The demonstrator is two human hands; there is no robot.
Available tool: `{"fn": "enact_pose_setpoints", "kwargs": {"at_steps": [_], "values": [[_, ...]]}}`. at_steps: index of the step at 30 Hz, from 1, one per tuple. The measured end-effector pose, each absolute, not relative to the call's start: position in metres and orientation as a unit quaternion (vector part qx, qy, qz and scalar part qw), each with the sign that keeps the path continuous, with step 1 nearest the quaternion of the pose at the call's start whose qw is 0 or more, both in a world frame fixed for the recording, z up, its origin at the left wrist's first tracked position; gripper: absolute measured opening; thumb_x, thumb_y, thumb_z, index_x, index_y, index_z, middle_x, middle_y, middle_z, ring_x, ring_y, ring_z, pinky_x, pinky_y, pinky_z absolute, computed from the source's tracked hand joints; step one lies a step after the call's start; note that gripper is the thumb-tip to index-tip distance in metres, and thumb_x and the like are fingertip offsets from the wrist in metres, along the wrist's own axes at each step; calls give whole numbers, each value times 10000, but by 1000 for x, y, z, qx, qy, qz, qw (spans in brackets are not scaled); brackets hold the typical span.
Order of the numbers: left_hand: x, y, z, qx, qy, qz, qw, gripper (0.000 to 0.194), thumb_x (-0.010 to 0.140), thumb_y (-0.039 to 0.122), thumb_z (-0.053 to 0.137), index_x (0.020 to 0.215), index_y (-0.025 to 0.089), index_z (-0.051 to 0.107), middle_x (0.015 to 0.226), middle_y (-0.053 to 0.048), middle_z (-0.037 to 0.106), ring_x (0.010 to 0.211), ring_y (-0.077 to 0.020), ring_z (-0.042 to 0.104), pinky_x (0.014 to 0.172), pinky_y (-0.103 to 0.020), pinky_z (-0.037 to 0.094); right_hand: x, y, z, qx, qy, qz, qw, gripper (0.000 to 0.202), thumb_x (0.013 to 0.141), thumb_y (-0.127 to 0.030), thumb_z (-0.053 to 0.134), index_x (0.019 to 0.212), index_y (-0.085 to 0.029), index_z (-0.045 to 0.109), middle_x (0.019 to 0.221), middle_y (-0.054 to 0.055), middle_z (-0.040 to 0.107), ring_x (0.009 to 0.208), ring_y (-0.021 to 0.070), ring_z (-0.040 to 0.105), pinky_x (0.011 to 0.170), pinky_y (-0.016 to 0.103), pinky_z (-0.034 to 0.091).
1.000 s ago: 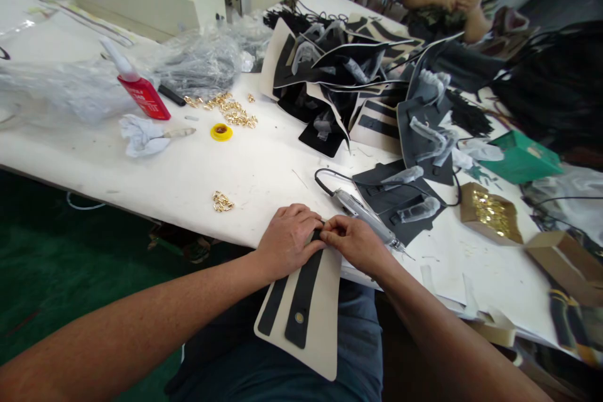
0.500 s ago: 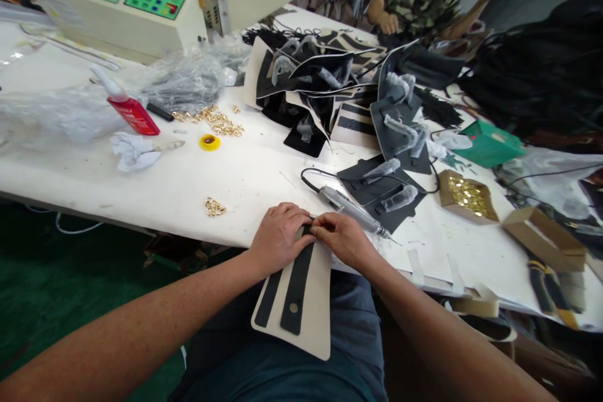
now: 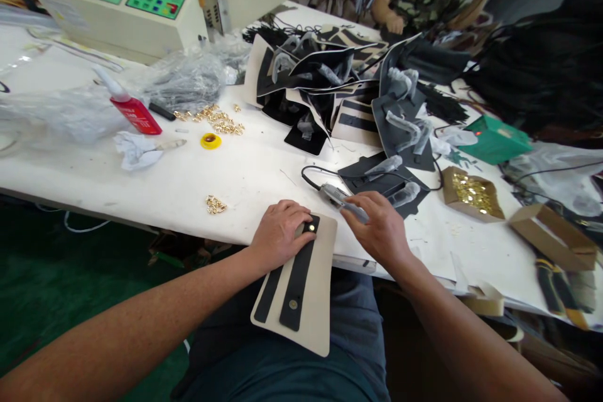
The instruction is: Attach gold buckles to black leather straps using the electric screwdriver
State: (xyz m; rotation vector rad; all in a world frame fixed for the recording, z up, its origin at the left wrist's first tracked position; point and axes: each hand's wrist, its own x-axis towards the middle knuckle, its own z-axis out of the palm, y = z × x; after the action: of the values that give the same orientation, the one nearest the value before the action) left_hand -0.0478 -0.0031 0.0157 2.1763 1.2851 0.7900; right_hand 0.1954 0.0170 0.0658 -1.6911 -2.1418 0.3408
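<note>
The right hand (image 3: 377,226) has left the upper end of the cream panel (image 3: 318,301), where it was pinching beside the left hand (image 3: 282,232), and has moved across to the grey corded tool (image 3: 334,193). A gold disc (image 3: 312,227) now shows at the top of the long black strip (image 3: 298,276).

The left hand holds the panel's upper end, fingers close together, thumb pressed on the strip just below the disc. The panel lies at the tabletop's (image 3: 254,182) front edge, its lower part hanging past that edge over the lap. A second disc (image 3: 293,304) sits near the strip's lower end.

The right hand's fingers are curled over the tool's body; how firmly they are closed, I cannot tell. The tool lies near the front edge, beside flat black pieces (image 3: 362,169).

A small gold hardware cluster (image 3: 215,204) lies left of the left hand, near the front edge. Farther back are a yellow ring (image 3: 210,141), a red bottle (image 3: 139,114) and a larger gold pile (image 3: 221,122). Toward the right end are a carton of gold pieces (image 3: 471,208) and a green box (image 3: 502,140).
</note>
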Motion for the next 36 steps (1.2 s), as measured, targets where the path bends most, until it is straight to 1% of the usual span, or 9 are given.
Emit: {"fn": "enact_pose_setpoints", "kwargs": {"at_steps": [4, 7, 10, 15, 17, 20, 24, 29, 36], "values": [[-47, -3, 15, 795, 474, 290, 245, 267, 868, 343, 813, 1104, 250, 731, 1261, -32, 754, 1254, -282, 576, 1041, -489, 472, 221, 26, 56, -611, -788, 38, 68, 391, 927, -423, 699, 1261, -219, 712, 1229, 146, 704, 1118, 355, 634, 939, 468, 485], [-47, -3, 15, 795, 475, 288, 244, 264, 865, 337, 815, 1100, 250, 733, 1254, -29, 758, 1243, -281, 582, 1034, -485, 474, 228, 30, 54, -617, -782, 69, 58, 390, 977, -425, 613, 1300, -221, 691, 1238, 141, 704, 1071, 329, 658, 870, 426, 500], [-47, -3, 16, 796, 473, 289, 243, 263, 866, 342, 817, 1097, 250, 732, 1247, -17, 761, 1234, -273, 586, 1029, -479, 473, 227, 29, 67, -645, -732, 157, 151, 398, 964, -456, 597, 1272, -223, 695, 1164, 122, 725, 1019, 317, 668, 882, 437, 512], [-47, -3, 14, 799, 474, 284, 236, 262, 885, 354, 796, 1117, 253, 729, 1261, -24, 754, 1244, -277, 580, 1029, -491, 467, 194, 19, 103, -571, -537, 450, 427, 457, 957, -600, 427, 1125, -240, 653, 981, 85, 680, 904, 268, 677, 817, 433, 585], [-47, -3, 12, 798, 475, 287, 233, 262, 887, 357, 794, 1117, 251, 727, 1258, -26, 755, 1241, -274, 582, 1041, -488, 462, 170, 14, 111, -532, -504, 474, 488, 438, 943, -631, 444, 1073, -255, 626, 900, 53, 619, 804, 224, 650, 742, 388, 585], [-48, -3, 11, 800, 471, 293, 229, 268, 894, 371, 786, 1120, 244, 719, 1256, -24, 755, 1244, -266, 585, 1058, -476, 456, 135, 12, 111, -497, -494, 451, 553, 352, 896, -605, 638, 976, -267, 589, 740, -22, 508, 614, 154, 553, 597, 308, 522], [-48, -3, 9, 800, 469, 296, 227, 271, 898, 378, 778, 1123, 245, 708, 1262, -27, 749, 1251, -270, 581, 1054, -476, 459, 111, 14, 98, -457, -518, 432, 579, 357, 857, -549, 764, 829, -248, 574, 654, -45, 514, 558, 139, 548, 547, 290, 494], [-49, -2, 6, 802, 463, 303, 225, 285, 889, 406, 782, 1108, 243, 701, 1250, -28, 746, 1247, -279, 581, 1043, -478, 460, 108, 18, 76, -445, -541, 424, 574, 354, 831, -537, 808, 817, -232, 628, 667, -38, 581, 558, 138, 572, 527, 287, 496], [-50, -2, 9, 804, 463, 297, 227, 291, 894, 417, 777, 1110, 237, 699, 1233, -26, 750, 1232, -282, 581, 1035, -480, 455, 105, 21, 64, -449, -552, 398, 579, 360, 852, -548, 787, 777, -237, 621, 690, -31, 565, 589, 141, 557, 551, 302, 502]]}}
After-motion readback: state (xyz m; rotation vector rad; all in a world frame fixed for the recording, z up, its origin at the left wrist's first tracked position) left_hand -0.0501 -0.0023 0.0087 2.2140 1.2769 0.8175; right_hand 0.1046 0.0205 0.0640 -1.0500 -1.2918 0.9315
